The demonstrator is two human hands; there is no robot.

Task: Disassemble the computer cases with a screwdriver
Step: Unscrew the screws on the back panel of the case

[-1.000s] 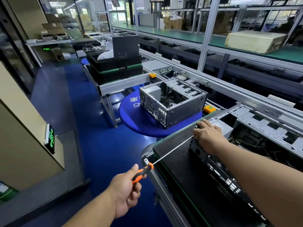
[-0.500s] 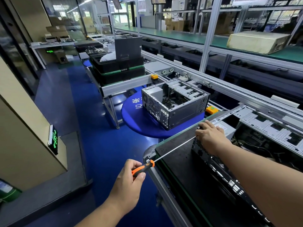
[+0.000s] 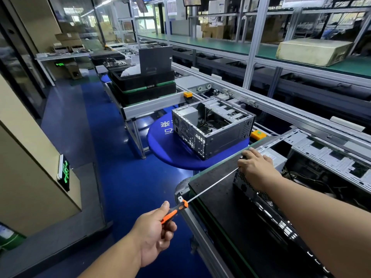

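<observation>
Little has moved since the earlier frame: the left hand [image 3: 154,231] has shifted its fingers on the screwdriver [image 3: 200,195] and still grips the orange-and-black handle. Its long steel shaft slants up to the near case [image 3: 261,197], the tip hidden under the right hand [image 3: 256,167]. That hand rests on the case's top corner, fingers curled over the edge. This case is black, open-topped, its perforated rear panel facing the camera, lying on the dark tabletop [image 3: 216,209]. Beyond the tabletop, a second case [image 3: 212,127], grey and open, sits on a blue round stand [image 3: 170,149].
</observation>
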